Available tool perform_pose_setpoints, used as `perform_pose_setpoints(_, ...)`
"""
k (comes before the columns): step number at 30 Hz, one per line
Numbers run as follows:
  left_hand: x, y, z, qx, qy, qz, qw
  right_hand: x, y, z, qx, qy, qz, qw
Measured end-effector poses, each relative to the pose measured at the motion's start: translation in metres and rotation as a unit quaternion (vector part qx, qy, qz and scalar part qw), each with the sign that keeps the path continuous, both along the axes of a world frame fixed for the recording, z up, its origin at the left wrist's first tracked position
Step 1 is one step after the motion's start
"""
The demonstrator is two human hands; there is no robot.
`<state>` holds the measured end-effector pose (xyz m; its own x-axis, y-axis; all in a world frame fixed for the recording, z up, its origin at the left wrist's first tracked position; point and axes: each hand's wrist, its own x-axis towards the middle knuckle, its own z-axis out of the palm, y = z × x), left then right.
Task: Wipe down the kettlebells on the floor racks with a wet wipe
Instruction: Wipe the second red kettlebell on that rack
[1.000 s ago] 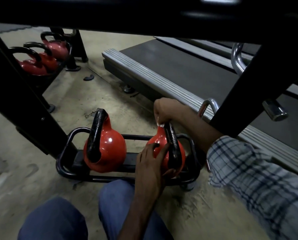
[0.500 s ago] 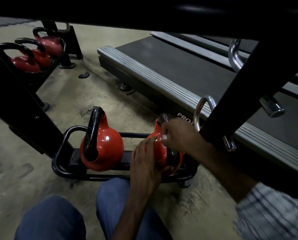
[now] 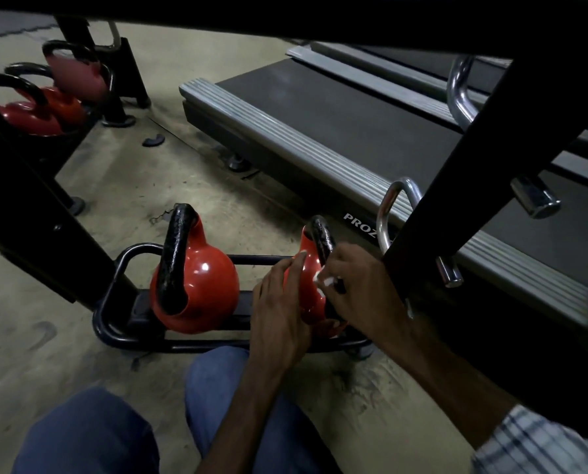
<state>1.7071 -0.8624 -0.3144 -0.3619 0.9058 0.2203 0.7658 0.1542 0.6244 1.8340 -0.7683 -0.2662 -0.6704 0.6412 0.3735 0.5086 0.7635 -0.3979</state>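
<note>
Head view, L to R. Far L: second rack w/ three red kettlebells (image 3: 32,116), black handles, partly behind a black frame upright (image 3: 29,213) that crosses the L edge. The rearmost bell looks paler and blurred.

Centre: low black tubular floor rack (image 3: 183,343) on the concrete floor (image 3: 46,354). Left kettlebell (image 3: 203,292) sits upright at the rack's L end, red body, black handle, untouched, w/ a gap between it and the next bell. Right kettlebell (image 3: 308,292) sits at the rack's R end, largely covered by both hands.

Left hand (image 3: 278,309): fingers straight and close together, laid flat against the red body's L side, steadying it.

Right hand (image 3: 357,289): fingers curled round the lower part of the black handle, w/ the wet wipe (image 3: 322,278) bunched beneath them. Only small white bits of the wipe show between fingers and handle.

R of the rack: chrome loop handle (image 3: 386,213) and a second black frame bar (image 3: 490,165), slanting across the treadmill (image 3: 354,131) behind; partial lettering "PROZ" on its side rail.

Bottom: two knees in blue jeans (image 3: 90,436), near the rack's front rail. Bottom R corner: plaid sleeve (image 3: 538,446) on the R arm.
</note>
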Motion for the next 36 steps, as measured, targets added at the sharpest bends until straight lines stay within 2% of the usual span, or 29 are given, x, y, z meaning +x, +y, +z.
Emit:
perform_pose_setpoints(4, -0.002, 0.0, 0.005, 0.019, 0.005, -0.037, 0.999, 0.02, -0.022, -0.016, 0.016, 0.039, 0.013, 0.999)
perform_pose_setpoints(8, -0.009, 0.003, 0.004, -0.029, 0.027, -0.102, 0.994, 0.02, -0.027, -0.023, 0.033, 0.083, -0.028, 0.996)
perform_pose_setpoints(11, -0.015, 0.003, 0.003, -0.045, 0.061, -0.117, 0.99, 0.028, -0.046, -0.037, 0.005, 0.093, -0.024, 0.995)
perform_pose_setpoints(14, -0.019, 0.003, 0.007, -0.043, 0.078, -0.116, 0.989, 0.037, -0.057, -0.047, -0.061, 0.179, -0.056, 0.98)
perform_pose_setpoints(17, -0.017, 0.003, 0.008, -0.042, 0.069, -0.114, 0.99, 0.037, -0.066, -0.056, -0.176, 0.262, -0.157, 0.936)
perform_pose_setpoints(20, -0.014, 0.004, 0.01, -0.041, 0.045, -0.116, 0.991, 0.035, -0.07, -0.065, -0.326, 0.356, -0.238, 0.843)
perform_pose_setpoints(22, -0.013, 0.005, 0.014, -0.037, 0.034, -0.115, 0.992, 0.032, -0.064, -0.069, -0.367, 0.388, -0.271, 0.801)
perform_pose_setpoints(24, -0.013, 0.005, 0.019, -0.032, 0.024, -0.108, 0.993, 0.028, -0.053, -0.071, -0.385, 0.403, -0.272, 0.784)
perform_pose_setpoints(27, -0.01, 0.006, 0.022, -0.033, 0.023, -0.096, 0.995, 0.023, -0.029, -0.067, -0.392, 0.37, -0.241, 0.807)
perform_pose_setpoints(30, -0.006, 0.007, 0.024, -0.033, 0.032, -0.079, 0.996, 0.022, -0.006, -0.058, -0.413, 0.28, -0.207, 0.841)
perform_pose_setpoints(33, -0.003, 0.009, 0.026, -0.028, 0.05, -0.06, 0.997, 0.022, -0.003, -0.056, -0.386, 0.197, -0.187, 0.881)
perform_pose_setpoints(36, -0.001, 0.01, 0.028, -0.031, 0.056, -0.051, 0.997, 0.029, -0.02, -0.055, -0.338, 0.211, -0.209, 0.893)
